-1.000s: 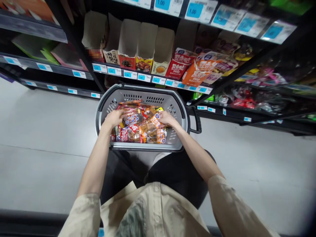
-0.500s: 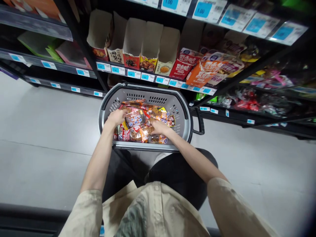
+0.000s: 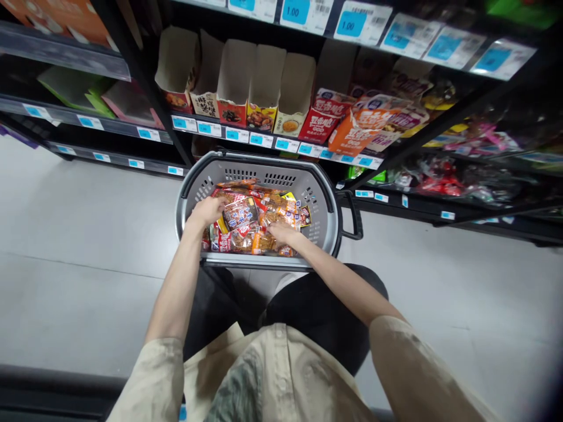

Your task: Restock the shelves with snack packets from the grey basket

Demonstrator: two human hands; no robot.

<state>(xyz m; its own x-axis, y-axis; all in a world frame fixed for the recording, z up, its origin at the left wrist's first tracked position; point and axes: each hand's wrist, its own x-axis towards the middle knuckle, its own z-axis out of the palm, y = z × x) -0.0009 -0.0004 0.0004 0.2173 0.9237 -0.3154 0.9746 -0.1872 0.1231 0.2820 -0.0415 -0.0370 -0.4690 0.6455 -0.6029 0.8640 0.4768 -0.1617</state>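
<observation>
A grey shopping basket (image 3: 328,234) with a black rim stands in front of my knees, holding a heap of small snack packets. At its left side my left hand (image 3: 206,212) has its fingers closed on the edge of a snack packet (image 3: 240,214) with a dark front and white-and-blue lettering. My right hand (image 3: 281,232) reaches in from the right, its fingers down among orange-and-clear snack packets (image 3: 264,241). Its fingertips touch the packets, and whether they grip one I cannot make out. Red-and-white packets lie at the front left of the heap.
Ahead is a black shelf with a row of open-topped cardboard display boxes (image 3: 235,88), several empty. A red box (image 3: 325,120) and an orange box (image 3: 352,138) hold packets. Price tags (image 3: 237,135) line the shelf edge. The basket's black handle (image 3: 357,217) sticks out to the right.
My right hand has shifted slightly down and left over the packets, and some under it have moved. My left hand stays on the same packet. The view has tilted a little.
</observation>
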